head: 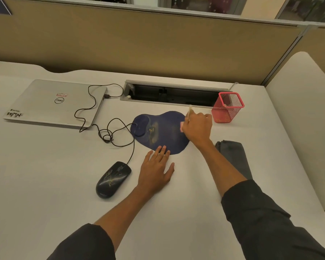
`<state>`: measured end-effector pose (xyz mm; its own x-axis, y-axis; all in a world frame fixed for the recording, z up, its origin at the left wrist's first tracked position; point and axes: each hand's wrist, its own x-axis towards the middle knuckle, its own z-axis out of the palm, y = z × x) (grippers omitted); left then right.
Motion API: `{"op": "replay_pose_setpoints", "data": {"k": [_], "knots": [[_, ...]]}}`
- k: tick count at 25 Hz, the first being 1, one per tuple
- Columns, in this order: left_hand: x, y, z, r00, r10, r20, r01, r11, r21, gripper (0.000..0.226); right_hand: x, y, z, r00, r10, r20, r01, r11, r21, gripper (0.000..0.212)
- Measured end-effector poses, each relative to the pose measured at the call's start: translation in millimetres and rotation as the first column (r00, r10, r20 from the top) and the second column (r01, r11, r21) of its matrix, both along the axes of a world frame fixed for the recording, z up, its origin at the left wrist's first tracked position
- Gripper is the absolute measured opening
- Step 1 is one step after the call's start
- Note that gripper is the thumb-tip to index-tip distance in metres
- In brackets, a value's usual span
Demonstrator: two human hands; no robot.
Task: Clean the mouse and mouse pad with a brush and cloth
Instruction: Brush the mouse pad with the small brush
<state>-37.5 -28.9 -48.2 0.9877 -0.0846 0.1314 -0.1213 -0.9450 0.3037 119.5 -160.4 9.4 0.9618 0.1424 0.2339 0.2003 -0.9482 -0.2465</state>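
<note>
Bristles of the brush (189, 114) are hidden behind the right hand (197, 127); only a thin pale handle is seen rising from the clenched fingers, with a small pink part showing at the hand's left edge, blurred. The brush is held over the right edge of the dark blue mouse pad (160, 131), a kidney-shaped mat with a raised wrist rest and a faint gold mark that cannot be read. The left hand (157, 170) is laid flat on the counter (45, 184), its straight fingers pressed on the pad's near edge. A glossy black wired mouse (113, 180) with gold scribbled markings lies just left of that hand, off the pad. A folded grey cloth (235, 156) is partly covered by the right forearm. A closed silver laptop (54, 104) is marked "DELL". A red mesh pen holder (228, 107) stands behind the right hand.
</note>
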Motion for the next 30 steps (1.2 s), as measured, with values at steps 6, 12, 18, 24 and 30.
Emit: {"op": "replay_pose_setpoints", "data": {"k": [6,12,18,24,30], "knots": [[0.6,0.9,-2.1,1.0,0.011,-0.004,-0.011,1.0,-0.007,0.057,35.5,28.4,22.9,0.994,0.061,-0.088,-0.02,0.913,0.408,0.027],[0.2,1.8,-1.5,1.0,0.005,-0.016,-0.005,1.0,0.007,0.056,50.2,-4.3,11.8,0.984,-0.053,-0.169,0.092,0.968,0.233,0.028],[0.4,1.6,-2.3,1.0,0.002,-0.024,0.0,0.999,0.047,0.058,23.8,-40.1,20.0,0.981,-0.105,-0.163,0.134,0.974,0.181,0.02],[1.1,2.0,-2.9,0.998,0.007,-0.065,-0.001,0.996,0.093,0.06,-22.1,-33.4,7.3,0.97,-0.076,-0.23,0.122,0.973,0.196,0.031],[-3.1,1.9,3.9,0.998,0.006,-0.063,-0.001,0.996,0.093,0.06,-52.4,-37.9,26.7,0.984,-0.108,-0.139,0.139,0.962,0.237,0.03]]}}
